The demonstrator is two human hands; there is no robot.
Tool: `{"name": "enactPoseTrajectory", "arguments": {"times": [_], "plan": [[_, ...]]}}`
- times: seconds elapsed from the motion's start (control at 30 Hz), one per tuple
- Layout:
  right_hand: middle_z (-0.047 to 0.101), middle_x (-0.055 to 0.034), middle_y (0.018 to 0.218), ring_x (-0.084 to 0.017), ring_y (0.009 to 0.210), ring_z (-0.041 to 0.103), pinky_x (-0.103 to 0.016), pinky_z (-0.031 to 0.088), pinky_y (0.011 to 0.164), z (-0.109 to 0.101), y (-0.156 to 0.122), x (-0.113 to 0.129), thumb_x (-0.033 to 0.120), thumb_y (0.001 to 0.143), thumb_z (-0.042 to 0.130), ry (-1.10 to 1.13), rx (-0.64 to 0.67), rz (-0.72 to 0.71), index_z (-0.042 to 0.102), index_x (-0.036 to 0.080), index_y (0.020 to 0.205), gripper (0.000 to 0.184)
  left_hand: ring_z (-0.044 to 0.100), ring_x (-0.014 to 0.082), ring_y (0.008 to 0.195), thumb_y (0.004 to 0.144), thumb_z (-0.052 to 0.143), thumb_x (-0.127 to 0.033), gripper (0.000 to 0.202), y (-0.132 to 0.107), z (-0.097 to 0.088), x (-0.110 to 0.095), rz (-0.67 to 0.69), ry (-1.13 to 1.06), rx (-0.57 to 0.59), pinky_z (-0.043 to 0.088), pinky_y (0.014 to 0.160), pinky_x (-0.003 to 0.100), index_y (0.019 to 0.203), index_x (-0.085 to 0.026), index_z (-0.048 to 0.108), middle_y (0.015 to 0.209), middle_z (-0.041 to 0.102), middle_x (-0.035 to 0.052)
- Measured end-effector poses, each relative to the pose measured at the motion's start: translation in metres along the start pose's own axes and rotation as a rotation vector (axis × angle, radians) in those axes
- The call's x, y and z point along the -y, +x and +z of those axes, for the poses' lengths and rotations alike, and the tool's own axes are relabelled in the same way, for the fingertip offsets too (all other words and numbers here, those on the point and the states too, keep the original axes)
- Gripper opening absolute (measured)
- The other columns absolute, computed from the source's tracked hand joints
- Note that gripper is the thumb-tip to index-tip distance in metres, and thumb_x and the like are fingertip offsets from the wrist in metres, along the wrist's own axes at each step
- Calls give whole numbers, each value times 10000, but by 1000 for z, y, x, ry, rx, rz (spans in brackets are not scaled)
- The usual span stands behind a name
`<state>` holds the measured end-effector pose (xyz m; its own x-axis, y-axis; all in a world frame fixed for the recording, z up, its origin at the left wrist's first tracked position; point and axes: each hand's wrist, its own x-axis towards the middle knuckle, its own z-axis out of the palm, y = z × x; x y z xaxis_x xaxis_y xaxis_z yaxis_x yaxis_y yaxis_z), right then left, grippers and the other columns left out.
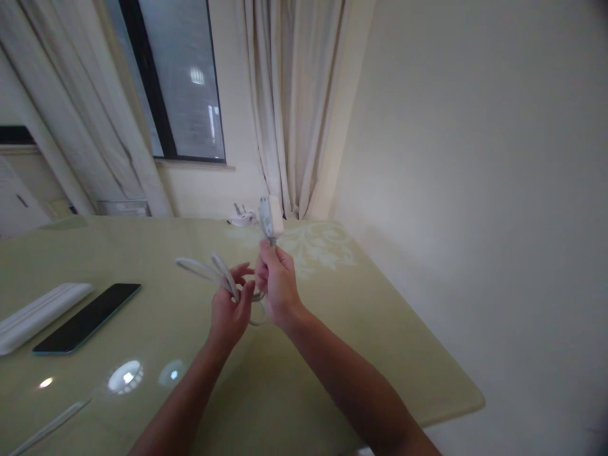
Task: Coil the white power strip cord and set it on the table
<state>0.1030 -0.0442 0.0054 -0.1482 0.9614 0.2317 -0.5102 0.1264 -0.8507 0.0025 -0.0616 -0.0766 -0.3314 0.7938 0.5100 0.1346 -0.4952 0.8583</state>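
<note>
A white power plug point(272, 216) points upward above the table, its cord running down into my right hand point(278, 282). My right fingers are closed round the cord just under the plug. Loops of the white cord point(202, 268) pass through my left hand point(232, 307), which is curled about them with thumb and fingers partly apart. Both hands are close together over the table, and the cord between them is partly hidden by my fingers.
On the green table point(380, 354), a black tablet-like slab point(88, 318) lies beside a long white case point(42, 313). Another white plug point(243, 216) sits at the back edge. A thin white stick or cable point(52, 425) lies front left. A wall point(475, 190) borders the right side.
</note>
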Motion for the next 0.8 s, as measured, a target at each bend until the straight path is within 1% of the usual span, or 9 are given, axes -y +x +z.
{"name": "enactPoseTrajectory", "arguments": {"times": [0.1,0.2,0.27,0.4,0.47,0.53,0.63,0.7,0.8], "plan": [[340,113,558,-68,436,278,-210,237,408,7,-4,5,621,881,663,98,35,110,385,248,728,489,652,229,784,901,743,-468,285,-1,-1,3,-9,2,145,516,706,296,969,-191,733,839,707,62],[439,95,602,-82,476,411,-208,340,447,0,3,6,617,898,642,41,63,128,431,243,766,449,591,194,641,902,711,-590,429,-4,1,3,-55,-32,257,477,617,285,739,-195,671,670,642,41],[512,75,637,-95,509,478,-222,390,485,-11,13,5,637,921,615,-109,118,126,499,229,798,441,501,154,522,885,685,-682,518,-6,1,4,-135,-91,332,415,525,265,707,-197,649,562,569,14],[640,11,730,-127,661,594,-246,452,617,-36,33,6,650,957,601,-523,296,30,630,188,806,487,292,92,405,784,706,-804,615,-6,-5,6,-296,-296,419,221,407,223,806,-190,673,469,417,-58],[680,-2,778,-147,748,632,-262,472,696,-43,35,12,621,971,614,-673,388,-44,662,188,836,456,235,71,399,776,761,-754,583,-4,-11,3,-347,-411,428,174,405,209,698,-199,599,449,345,-79],[706,0,822,-158,780,655,-277,478,734,-47,32,23,573,978,643,-783,441,-129,680,205,925,374,181,59,389,850,765,-641,555,-2,-16,-4,-412,-569,406,225,421,198,633,-208,494,428,262,-103],[742,-31,943,-192,888,694,-315,494,818,-47,23,42,466,959,717,-954,413,-322,692,222,1068,268,53,49,354,976,669,-466,448,1,-23,-15,-555,-835,421,309,436,198,666,-217,464,417,121,-140],[746,-88,1172,-245,1118,681,-383,484,977,-47,18,52,383,909,790,-1055,451,-458,686,228,1202,348,-8,44,342,987,647,-386,359,0,-24,-17,-655,-924,478,279,404,193,702,-220,505,418,76,-154],[614,-128,1505,-291,1410,538,-472,360,1184,-49,17,55,285,867,829,-1138,667,-527,602,254,1429,607,-28,35,332,947,686,-352,300,-2,-27,-10,-750,-950,571,205,365,182,715,-214,555,403,61,-163]]}}
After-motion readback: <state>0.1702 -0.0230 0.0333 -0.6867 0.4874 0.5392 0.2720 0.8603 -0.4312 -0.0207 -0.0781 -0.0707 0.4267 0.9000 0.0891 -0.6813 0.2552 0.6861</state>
